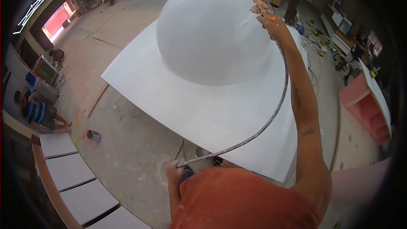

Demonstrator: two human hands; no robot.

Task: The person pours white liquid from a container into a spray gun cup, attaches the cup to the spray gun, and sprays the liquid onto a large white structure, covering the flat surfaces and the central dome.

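My right hand (270,20) is stretched far forward, wrapped round a spray gun (259,6) with orange parts and a clear cup on top. The gun is beside the upper right of a large white dome (212,34). That dome rises from a wide white base panel (169,95). From the gun a paint-flecked hose (267,123) curves back over the panel to my left hand (174,170), which is closed round it near my body. The gun's nozzle is partly hidden by my fingers, and no spray can be made out.
A paint can (93,136) stands on the floor at left, near several white panels (76,174). A person in a striped shirt (34,109) is at far left; others are farther off. A pink cabinet (365,104) and scattered tools (322,48) lie along the right.
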